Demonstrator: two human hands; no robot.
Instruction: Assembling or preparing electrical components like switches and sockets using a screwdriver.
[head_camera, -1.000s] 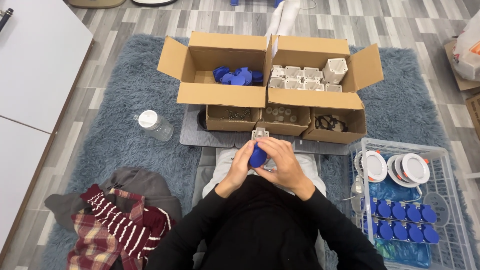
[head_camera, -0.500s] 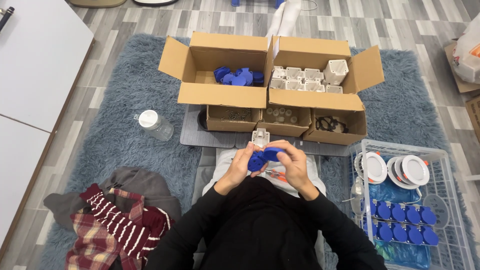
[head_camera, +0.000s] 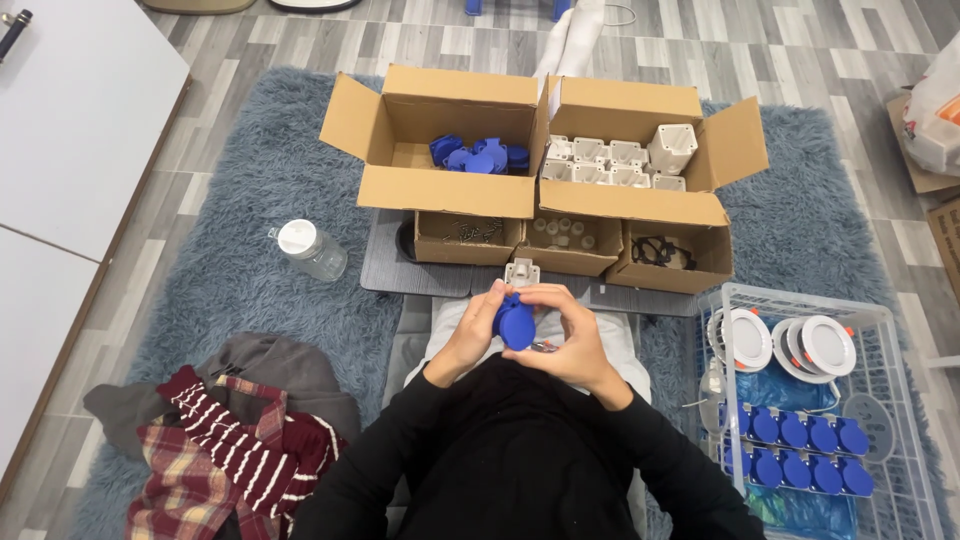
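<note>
Both of my hands meet over my lap around a small blue plastic cover (head_camera: 516, 322). My left hand (head_camera: 475, 330) grips its left side and my right hand (head_camera: 565, 330) wraps its right side and top. A small white square part (head_camera: 521, 271) lies just beyond my fingers on a grey mat (head_camera: 385, 262). Further off, one open cardboard box (head_camera: 445, 190) holds several blue covers (head_camera: 480, 156), and the box beside it (head_camera: 640, 205) holds white square housings (head_camera: 612, 160).
Three small open boxes (head_camera: 572, 245) of hardware sit in front of the big boxes. A clear bottle with a white cap (head_camera: 310, 248) lies left on the grey-blue rug. A white wire basket (head_camera: 800, 400) at right holds blue-covered units and round white lamps. Crumpled clothing (head_camera: 220, 440) lies lower left.
The blue cover has turned in my hands from a sideways tilt to facing up, and my fingers have shifted around it. Nothing else has moved.
</note>
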